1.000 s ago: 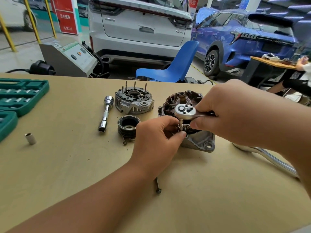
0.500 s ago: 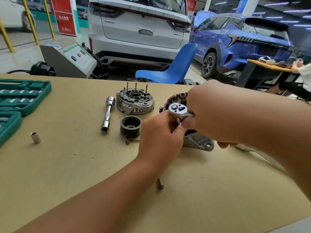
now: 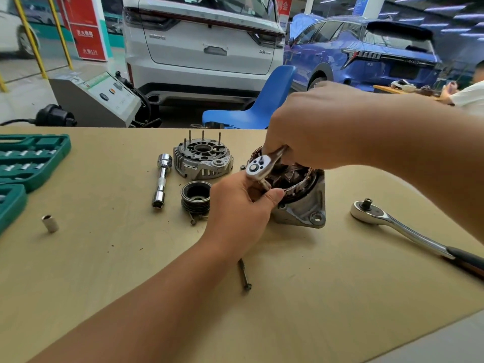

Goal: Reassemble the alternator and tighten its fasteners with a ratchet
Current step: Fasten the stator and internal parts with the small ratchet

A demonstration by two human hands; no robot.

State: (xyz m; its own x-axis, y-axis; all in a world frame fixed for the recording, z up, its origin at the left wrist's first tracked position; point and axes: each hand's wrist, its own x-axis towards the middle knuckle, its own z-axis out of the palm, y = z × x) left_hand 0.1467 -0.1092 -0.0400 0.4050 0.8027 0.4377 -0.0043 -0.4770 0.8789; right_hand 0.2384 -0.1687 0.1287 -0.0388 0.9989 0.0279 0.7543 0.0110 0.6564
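While the right hand point(image 3: 322, 127) grips the small ratchet point(image 3: 258, 167), the left hand point(image 3: 239, 205) pinches its socket at the alternator point(image 3: 301, 200). Tilted drive risks slipping off the fastener. Cross-threading is possible.

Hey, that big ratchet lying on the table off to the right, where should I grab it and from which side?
Grip the large ratchet by its dark handle end near the right edge, coming down from above with the right hand. It lies flat on the table, head toward the alternator, drive square up.
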